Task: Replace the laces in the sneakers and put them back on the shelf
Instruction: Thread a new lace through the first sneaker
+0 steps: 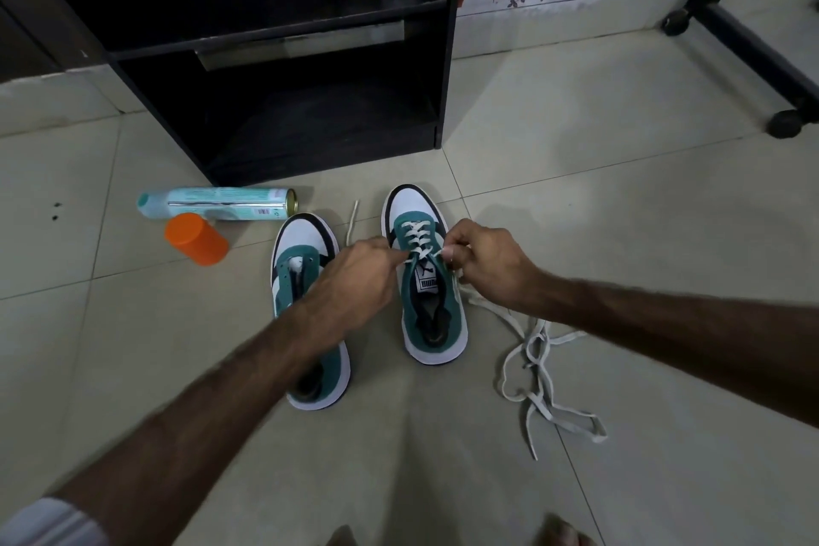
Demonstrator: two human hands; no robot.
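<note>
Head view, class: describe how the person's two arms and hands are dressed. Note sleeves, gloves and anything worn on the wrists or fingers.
Both forearms are bare up to the frame edge. The left hand and right hand wear no gloves, and no watch or bracelet shows on either wrist. At the bottom left corner, a pale grey-white sleeve edge shows on the left arm. Rings cannot be made out.

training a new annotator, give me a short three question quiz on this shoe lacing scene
1. True or false: the green and white sneaker with crossed white laces stands right of the green and white unlaced sneaker.
2. What lies beside the orange plastic cap: A a spray can, B a brush?
3. Both hands pinch the ____.

Key: 1 true. 2 A, the pale green spray can. 3 lace: left hand, right hand.
</note>
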